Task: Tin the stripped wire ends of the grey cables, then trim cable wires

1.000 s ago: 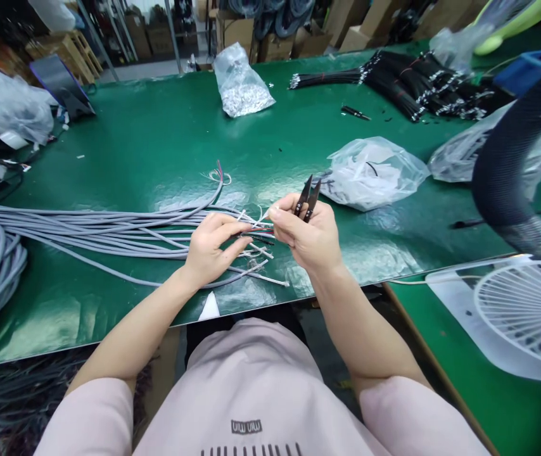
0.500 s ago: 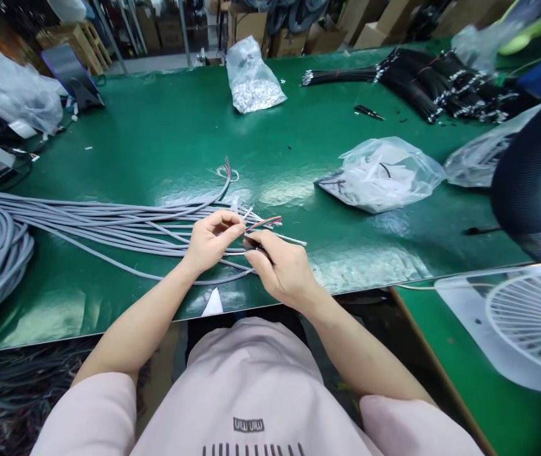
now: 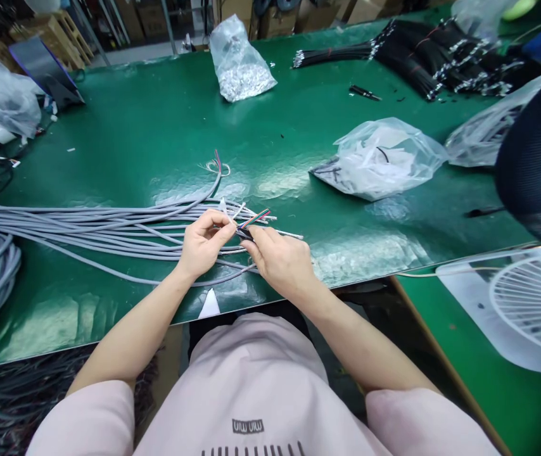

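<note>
Green-topped workbench (image 3: 123, 120) is carrying a long run of grey multicore cables (image 3: 85, 231), their ends gathered near the front edge between both hands. Left hand (image 3: 201, 244) is pinching the cable ends, while right hand (image 3: 277, 259) is closing on a small dark item (image 3: 244, 233), too hidden to name. Pinching close to the sheath ends is working well, leaving the red, green and blue cores (image 3: 254, 219) fanned clear.
</note>
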A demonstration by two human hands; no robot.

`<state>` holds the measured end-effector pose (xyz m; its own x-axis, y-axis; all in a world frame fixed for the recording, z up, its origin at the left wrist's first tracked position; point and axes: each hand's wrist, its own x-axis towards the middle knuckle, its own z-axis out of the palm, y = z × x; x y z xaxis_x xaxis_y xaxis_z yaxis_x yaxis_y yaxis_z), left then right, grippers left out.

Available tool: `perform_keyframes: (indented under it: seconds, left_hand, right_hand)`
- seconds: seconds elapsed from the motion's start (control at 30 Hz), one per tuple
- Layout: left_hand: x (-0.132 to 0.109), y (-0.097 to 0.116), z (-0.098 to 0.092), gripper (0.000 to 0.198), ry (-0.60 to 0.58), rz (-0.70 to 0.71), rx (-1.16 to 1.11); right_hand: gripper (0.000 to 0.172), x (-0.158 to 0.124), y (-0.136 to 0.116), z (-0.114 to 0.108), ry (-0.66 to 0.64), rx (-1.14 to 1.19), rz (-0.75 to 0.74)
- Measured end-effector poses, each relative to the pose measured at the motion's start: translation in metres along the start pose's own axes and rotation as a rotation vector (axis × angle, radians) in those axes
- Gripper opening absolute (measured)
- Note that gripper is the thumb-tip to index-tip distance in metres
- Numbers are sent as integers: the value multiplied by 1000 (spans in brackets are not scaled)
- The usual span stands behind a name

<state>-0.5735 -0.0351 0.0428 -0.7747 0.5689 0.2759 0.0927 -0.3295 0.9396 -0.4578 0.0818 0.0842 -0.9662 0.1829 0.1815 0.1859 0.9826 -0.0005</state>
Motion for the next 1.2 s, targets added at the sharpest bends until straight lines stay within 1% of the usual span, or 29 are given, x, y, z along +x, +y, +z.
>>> perform_keyframes:
  seconds: [0.17,0.3,0.4,0.5,0.57,0.6,0.67,0.73,0.8,0.83,0.9,0.93,1.0,1.03,1.1,1.13,1.17,1.2]
  left_hand:
    - [-2,-2,1,15,-5,33,48]
    - [-2,-2,2,18,-2,3,43]
    - [-1,-1,3,21,-8,-36,32]
    - [-1,-2,4,21,-26,-26,89]
    - [-4,-3,3,18,-50,17,159]
    - [-5,-5,3,15,-65,45,186]
    - [-7,-7,2,9,-98,87,205]
    - [-9,-9,1,7,-133,101,220]
    - [-9,-9,2,11,-172,102,283]
    - [-9,-8,2,12,-190,104,330]
    - [-10,-6,4,13,-223,110,420]
    - [-10,-6,5,13,-242,109,454]
    - [-11,-5,6,15,-289,104,500]
    - [-11,-5,7,17,-310,104,515]
    - [-12,-5,8,18,-333,109,540]
    - [-12,-4,8,18,-330,115,551]
    - [-12,-4,9,17,-316,118,560]
    - [-12,-3,9,16,-296,119,567]
  right_hand:
    - [39,3,-1,-2,-36,5,-4]
    - [38,3,6,2,-33,115,-22]
    - [37,0,17,-2,45,345,-50]
    - [31,0,21,-9,184,572,-44]
    - [34,3,16,-9,265,633,-55]
    - [31,5,13,-8,286,640,-79]
    - [19,10,7,-5,293,640,-136]
    - [15,14,10,-7,293,633,-150]
    - [17,18,28,-17,339,591,-80]
    - [18,20,43,-25,377,536,-13]
    - [20,27,83,-42,441,359,155]
    - [19,32,107,-50,450,253,246]
    - [13,44,156,-61,382,71,412]
    - [9,49,179,-65,320,5,479]
    - [7,57,215,-69,190,-60,562]
    - [10,59,226,-72,170,-72,584]
    - [12,58,232,-74,198,-71,592]
    - [14,54,231,-78,272,-53,585]
